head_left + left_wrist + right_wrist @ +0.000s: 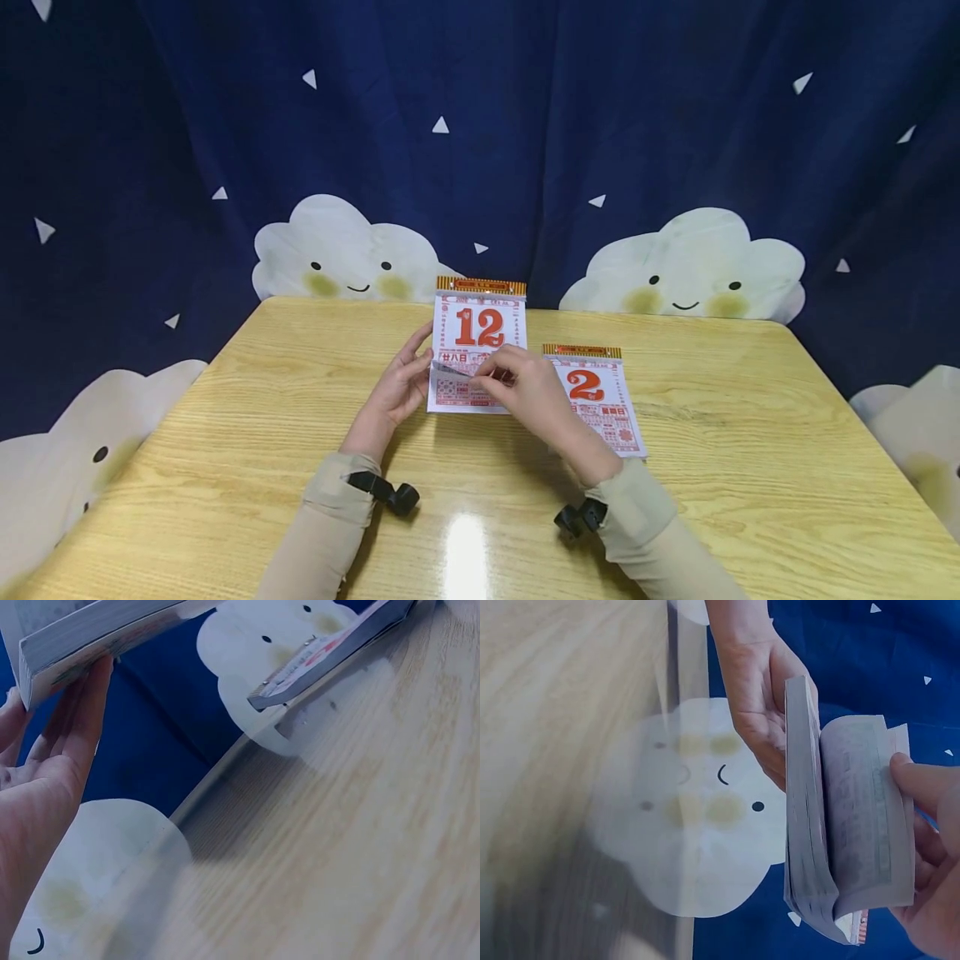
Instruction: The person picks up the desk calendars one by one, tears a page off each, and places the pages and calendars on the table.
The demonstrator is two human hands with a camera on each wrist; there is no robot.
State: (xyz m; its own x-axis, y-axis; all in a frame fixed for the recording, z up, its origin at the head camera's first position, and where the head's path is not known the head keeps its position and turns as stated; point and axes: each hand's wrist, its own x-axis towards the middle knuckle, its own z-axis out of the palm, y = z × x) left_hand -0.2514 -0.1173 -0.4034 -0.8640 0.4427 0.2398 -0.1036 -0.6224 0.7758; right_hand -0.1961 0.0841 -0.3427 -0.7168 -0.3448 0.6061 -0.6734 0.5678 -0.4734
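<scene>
My left hand [397, 387] holds a tear-off calendar [480, 321] above the table, its big red 12 facing me. In the left wrist view, fingers support the back of the thick page block [97, 645], with the thumb at its edge. My right hand [528, 396] pinches calendar paper at the lower front, between thumb and fingers. Seen in the right wrist view, a lifted, curved page [862, 817] stands away from the block. A second tear-off calendar [600, 408], showing a red 2, is just right of the first, partly covered by my right hand.
The wooden table [750, 433] extends to both sides and ends at a dark blue curtain [480, 167] with smiling clouds. The second calendar lies close beside my right forearm. Each sleeve carries a black wrist camera [405, 499].
</scene>
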